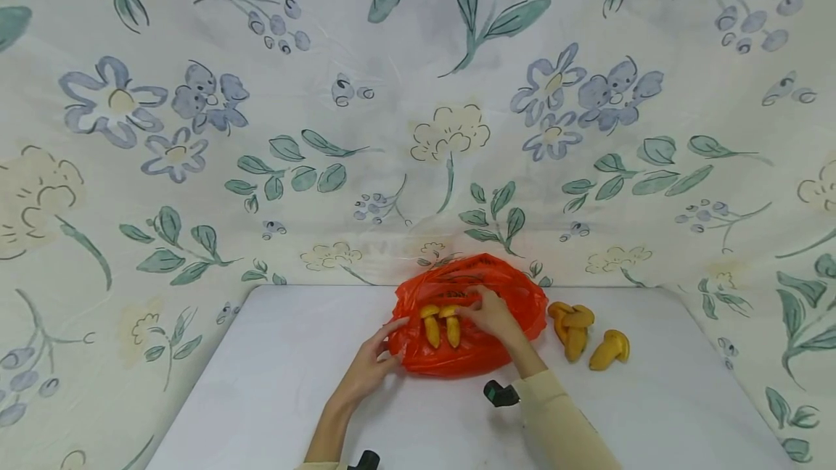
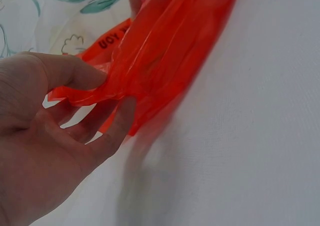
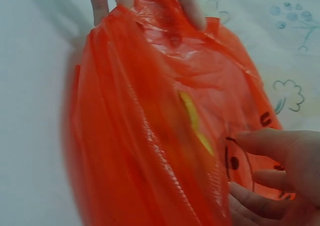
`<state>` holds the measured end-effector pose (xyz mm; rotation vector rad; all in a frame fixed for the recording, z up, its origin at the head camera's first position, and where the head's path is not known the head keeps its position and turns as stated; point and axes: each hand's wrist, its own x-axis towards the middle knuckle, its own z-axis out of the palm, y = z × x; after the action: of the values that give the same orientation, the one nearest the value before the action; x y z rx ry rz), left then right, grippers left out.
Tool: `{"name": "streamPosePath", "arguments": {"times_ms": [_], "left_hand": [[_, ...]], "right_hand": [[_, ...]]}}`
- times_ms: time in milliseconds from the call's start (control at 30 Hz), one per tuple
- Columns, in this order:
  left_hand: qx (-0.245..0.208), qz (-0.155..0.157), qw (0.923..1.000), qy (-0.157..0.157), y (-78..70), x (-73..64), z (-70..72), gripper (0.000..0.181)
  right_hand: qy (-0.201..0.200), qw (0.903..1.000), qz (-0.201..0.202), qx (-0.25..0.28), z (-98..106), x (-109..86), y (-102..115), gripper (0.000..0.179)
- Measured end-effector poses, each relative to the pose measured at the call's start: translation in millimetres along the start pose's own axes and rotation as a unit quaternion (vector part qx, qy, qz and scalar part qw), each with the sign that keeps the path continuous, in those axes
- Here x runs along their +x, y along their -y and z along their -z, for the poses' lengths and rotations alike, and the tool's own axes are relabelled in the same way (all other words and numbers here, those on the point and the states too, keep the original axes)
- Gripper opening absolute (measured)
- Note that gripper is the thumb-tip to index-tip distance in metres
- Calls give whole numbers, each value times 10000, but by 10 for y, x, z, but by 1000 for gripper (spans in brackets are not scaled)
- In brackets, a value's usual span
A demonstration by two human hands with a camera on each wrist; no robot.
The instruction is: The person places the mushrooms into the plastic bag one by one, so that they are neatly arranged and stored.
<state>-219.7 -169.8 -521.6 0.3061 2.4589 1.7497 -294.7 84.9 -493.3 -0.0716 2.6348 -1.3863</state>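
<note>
A red plastic bag with dark print lies near the back of the white table. Two yellow mushrooms show side by side at its opening, caps toward the back. In the right wrist view only a yellow sliver of them shows past the bag's front layer. My left hand pinches the bag's left edge, thumb above and fingers below. My right hand reaches over the bag from the right, fingertips beside the right mushroom's cap. In the right wrist view its fingers are spread at the printed inner side, the lower ones partly hidden.
To the right of the bag, a small cluster of yellow mushrooms and a single mushroom lie on the white table. A floral cloth hangs behind the table's back edge. Black wrist camera parts show by the sleeves.
</note>
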Motion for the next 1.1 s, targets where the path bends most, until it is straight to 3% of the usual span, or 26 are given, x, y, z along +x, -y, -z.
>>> {"name": "streamPosePath", "arguments": {"times_ms": [133, 600, 1100], "left_hand": [[-64, 77, 9999, -19, 1, 5, 6, 58], [-116, 117, 9998, -57, 25, 15, 12, 59], [-169, 120, 9998, -21, 16, 5, 20, 59]], "right_hand": [[-66, 9999, 29, -115, 63, -25, 32, 60], [-142, 9993, 199, 273, 333, -226, 53, 61], [-472, 9983, 248, 238, 642, -450, -116, 61]]}}
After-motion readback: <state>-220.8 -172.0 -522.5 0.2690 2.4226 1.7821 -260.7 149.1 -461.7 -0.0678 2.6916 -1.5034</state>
